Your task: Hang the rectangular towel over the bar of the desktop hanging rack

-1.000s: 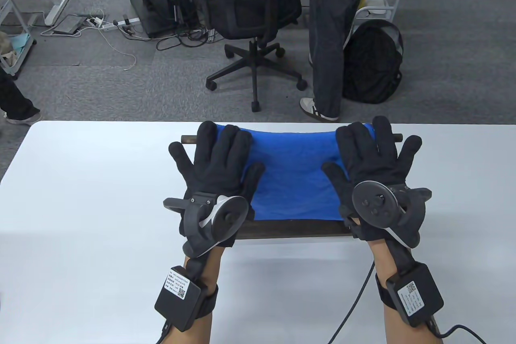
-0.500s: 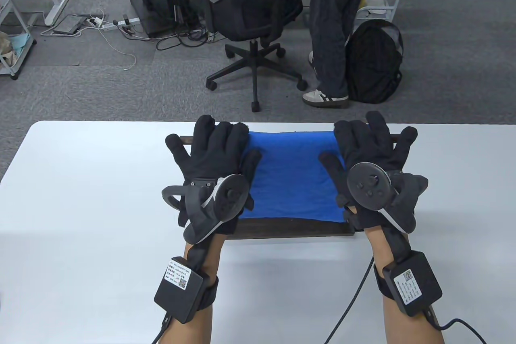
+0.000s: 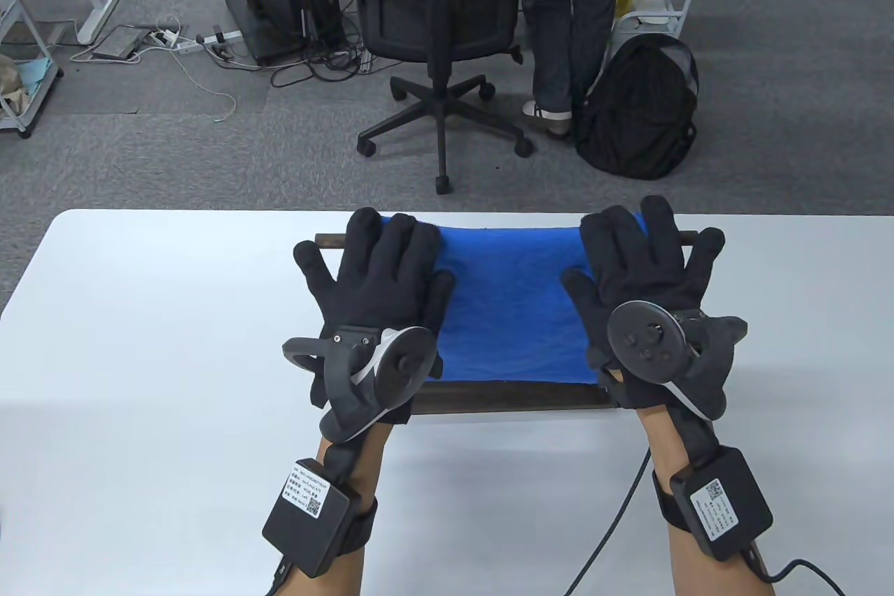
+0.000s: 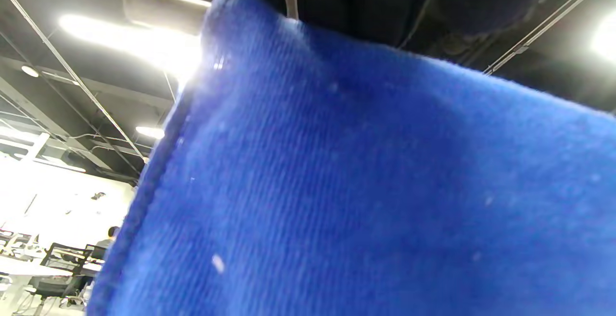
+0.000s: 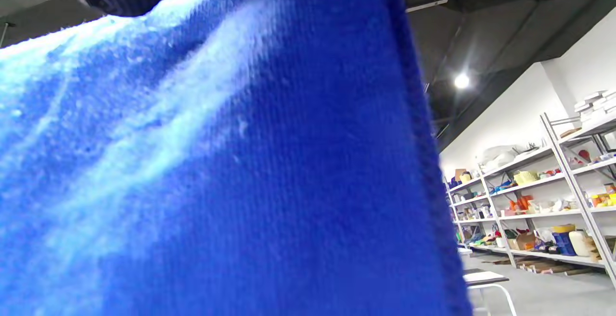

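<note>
The blue towel [image 3: 510,302] lies over the rack bar [image 3: 328,239] on the white tabletop [image 3: 154,344]. The left hand [image 3: 374,288] and right hand [image 3: 646,274] rest flat on its 2 ends, fingers spread, gripping nothing. This looks like the final smoothing step; next the hands should lift away gently. Compared with 1 second earlier, the top edge is straighter.

White tabletop [image 3: 160,316] carrying dark rack base [image 3: 503,397] approx. center, near far edge; black cable [image 3: 614,519] trailing across tabletop at front right.
</note>
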